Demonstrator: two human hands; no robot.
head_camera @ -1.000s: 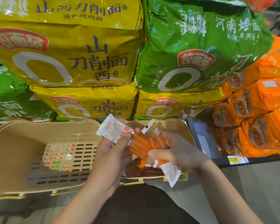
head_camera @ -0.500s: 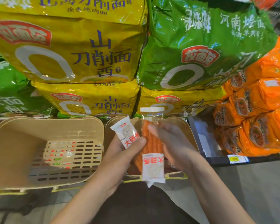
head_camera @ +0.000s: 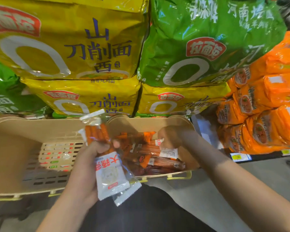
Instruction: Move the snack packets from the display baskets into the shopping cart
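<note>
Head view: only one camera, looking down at two baskets under stacked noodle bags.
Left hand: fingers and thumb curl round a bunch of snack packets, which stand upright between the two baskets, white ends hanging below the palm.
Right hand: reaches into the right basket, fingers curled down onto a white-ended packet; it looks like a pinch, but blur hides the fingertips.
Remaining packets: a loose pile of orange and brown sticks on the floor of the right basket.
Left basket: its slotted floor shows and I see no packets in it.
Shopping cart: not in view, so none of the held packets has reached it.
Step in hand: judged as gathering one more packet to add to the bunch.
Doing it well: pinch the packet by its flat sealed end, lift clear of the pile so neighbours do not drag, and keep the left grip firm, since the slippery wrappers could slide out.
</note>
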